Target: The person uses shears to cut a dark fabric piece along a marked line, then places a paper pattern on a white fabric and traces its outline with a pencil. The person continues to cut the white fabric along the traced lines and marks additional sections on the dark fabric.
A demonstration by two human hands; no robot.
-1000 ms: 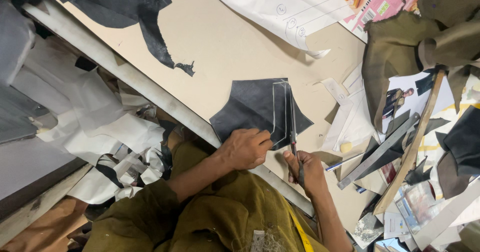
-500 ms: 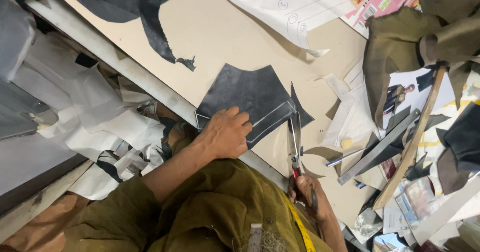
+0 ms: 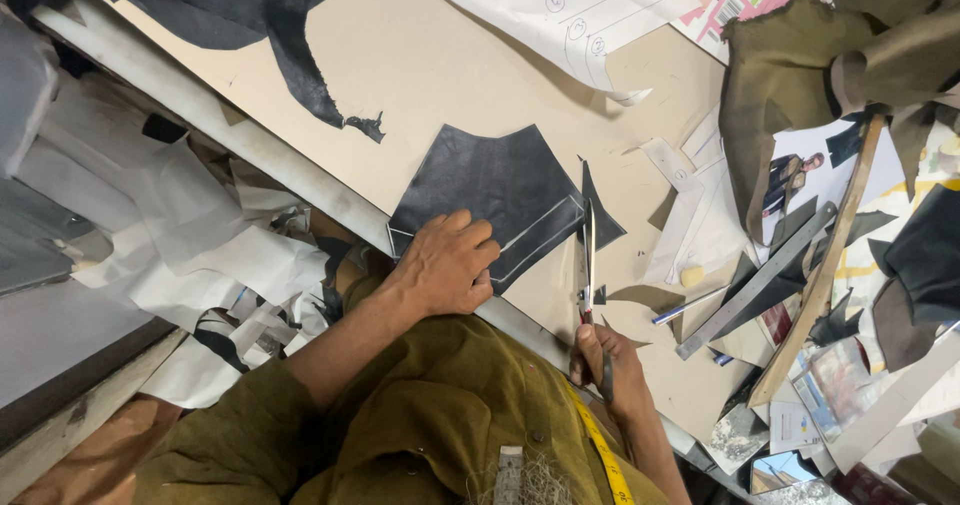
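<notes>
A dark, shaped piece of cloth point(image 3: 505, 190) with pale marked lines lies on the tan tabletop point(image 3: 440, 65) near its front edge. My left hand point(image 3: 447, 263) presses flat on the near part of the piece, fingers spread. My right hand point(image 3: 610, 365) grips the handles of a pair of scissors point(image 3: 588, 265). The blades point away from me along the right edge of the cloth. A narrow dark offcut point(image 3: 600, 215) sits just right of the blades.
A large black piece point(image 3: 240, 10) lies at the far left and white pattern paper point(image 3: 560, 15) at the far middle. Olive cloth point(image 3: 800, 55), a wooden stick point(image 3: 825, 265), a metal ruler point(image 3: 760, 280) and scraps crowd the right. Crumpled paper point(image 3: 200, 235) lies below the table edge.
The dark piece has turned and shifted left under my left hand. My right hand drew back toward me, and the scissors now lie along the piece's right edge.
</notes>
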